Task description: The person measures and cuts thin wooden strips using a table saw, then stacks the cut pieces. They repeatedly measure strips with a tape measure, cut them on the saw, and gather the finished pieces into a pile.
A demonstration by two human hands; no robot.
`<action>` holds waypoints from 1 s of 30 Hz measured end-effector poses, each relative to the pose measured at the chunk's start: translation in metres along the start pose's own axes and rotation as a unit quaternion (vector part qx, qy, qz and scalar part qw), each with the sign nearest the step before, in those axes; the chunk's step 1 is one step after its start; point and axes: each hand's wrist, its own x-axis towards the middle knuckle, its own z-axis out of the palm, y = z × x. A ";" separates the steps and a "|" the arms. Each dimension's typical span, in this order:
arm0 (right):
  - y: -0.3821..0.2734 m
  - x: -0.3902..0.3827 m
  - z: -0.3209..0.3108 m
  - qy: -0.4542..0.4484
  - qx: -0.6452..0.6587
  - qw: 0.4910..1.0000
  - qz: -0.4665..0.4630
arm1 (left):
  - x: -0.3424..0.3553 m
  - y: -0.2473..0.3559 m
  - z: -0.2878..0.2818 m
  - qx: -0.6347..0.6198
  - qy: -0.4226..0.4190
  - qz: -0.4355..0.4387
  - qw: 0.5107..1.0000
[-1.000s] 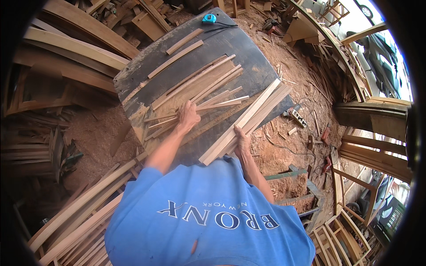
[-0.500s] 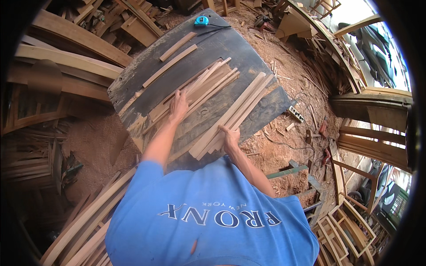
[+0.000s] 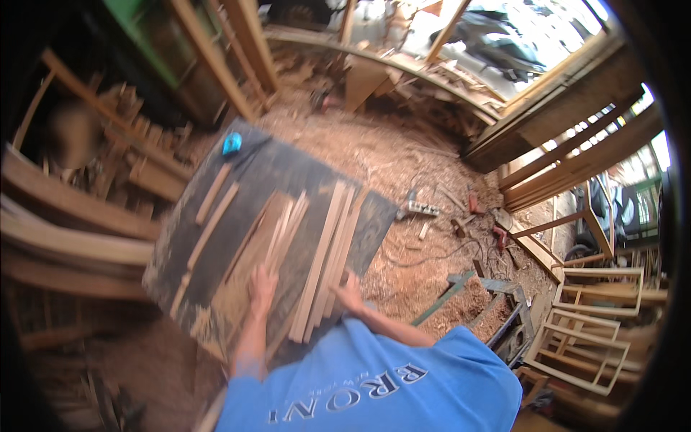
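On a dark, dusty board [image 3: 173, 248], long thin wooden strips lie in two main groups. The right group of pale wooden strips [image 3: 325, 259] lies side by side, and my right hand [image 3: 350, 294] grips its outer edge near the close end, thumb and fingers bent. At the lower end of the middle bundle of thin strips [image 3: 288, 229] is my left hand [image 3: 263, 286]. Its fingers are blurred and point away from me, so their hold is unclear. Further left lie a long single strip [image 3: 212, 225] and a shorter strip [image 3: 214, 193].
A turquoise tape measure [image 3: 232, 143] sits at the board's far corner. Wood shavings [image 3: 403, 252] cover the floor, with a power strip [image 3: 422, 208] and a cord on the right. Long planks [image 3: 79, 248] are stacked at left; light wooden frames [image 3: 583, 345] stand at right.
My view has swung to the right, so the board and strips appear lower and further left. Both hands remain near the same strips; any small hand movement is hard to tell.
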 end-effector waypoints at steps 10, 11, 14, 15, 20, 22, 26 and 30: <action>-0.001 0.003 -0.041 0.006 0.116 0.993 0.014 | -0.004 0.008 -0.003 0.089 0.066 -0.022 0.994; 0.006 -0.001 -0.046 0.009 0.127 0.991 0.039 | -0.010 0.005 -0.004 0.099 0.079 -0.021 0.992; 0.018 -0.020 -0.069 0.021 0.178 0.984 -0.008 | -0.039 0.000 -0.016 0.093 0.044 0.015 0.995; 0.020 -0.028 -0.079 -0.001 0.208 0.978 -0.029 | -0.051 0.002 -0.022 0.050 0.037 0.027 0.998; 0.012 -0.091 -0.105 -0.120 0.375 0.916 -0.075 | -0.139 0.032 -0.062 -0.130 -0.044 0.064 0.988; 0.000 -0.120 -0.096 -0.172 0.457 0.865 -0.113 | -0.180 0.054 -0.068 -0.213 -0.139 0.073 0.964; -0.040 -0.181 -0.069 -0.265 0.576 0.758 -0.156 | -0.240 0.100 -0.050 -0.384 -0.354 0.136 0.842; -0.065 -0.207 -0.080 -0.132 0.531 0.826 -0.132 | -0.242 0.118 -0.047 -0.332 -0.448 0.032 0.829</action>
